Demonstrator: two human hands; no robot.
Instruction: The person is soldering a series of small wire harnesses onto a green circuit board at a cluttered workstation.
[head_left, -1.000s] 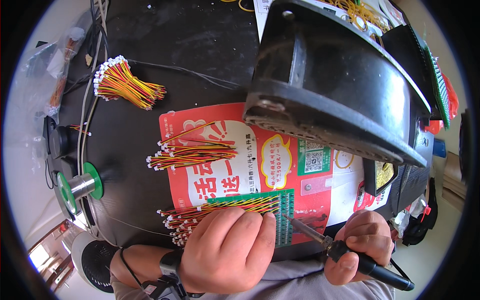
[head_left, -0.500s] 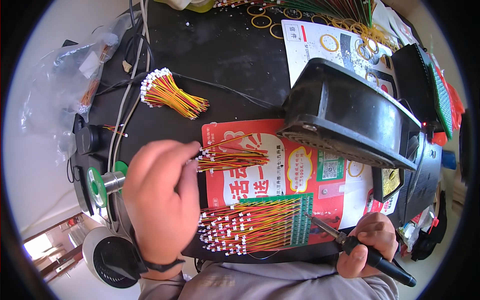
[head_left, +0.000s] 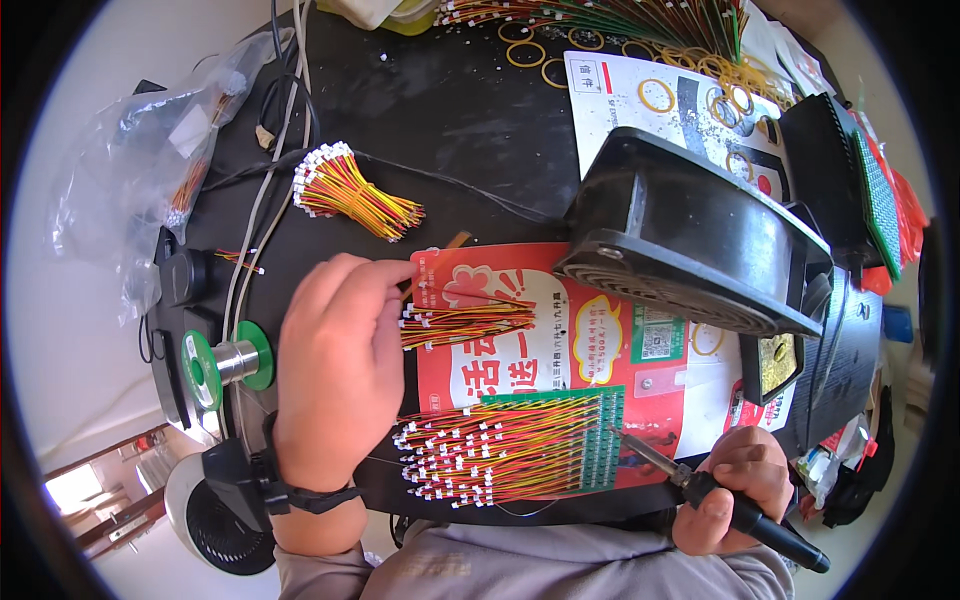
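Note:
My left hand is closed in a pinch at the left edge of the red sheet. From its fingertips a thin blurred orange-brown wire lead slants up to the right. Beneath the fingers lies a small pile of red, yellow and black wire leads, their left ends hidden by the hand. My right hand grips a soldering iron, its tip close to the right edge of a green circuit board panel. Rows of wires with white connectors extend leftward across that panel.
A black fan stands at the right, beside a yellow tip-cleaning sponge. A bound wire bundle lies further back. At the left are a solder spool, cables and a plastic bag. Rubber bands lie on paper at the back.
The wire lead in my left hand has swung to a steeper upward slant, and that hand has turned slightly. My right hand and the soldering iron stay nearly still.

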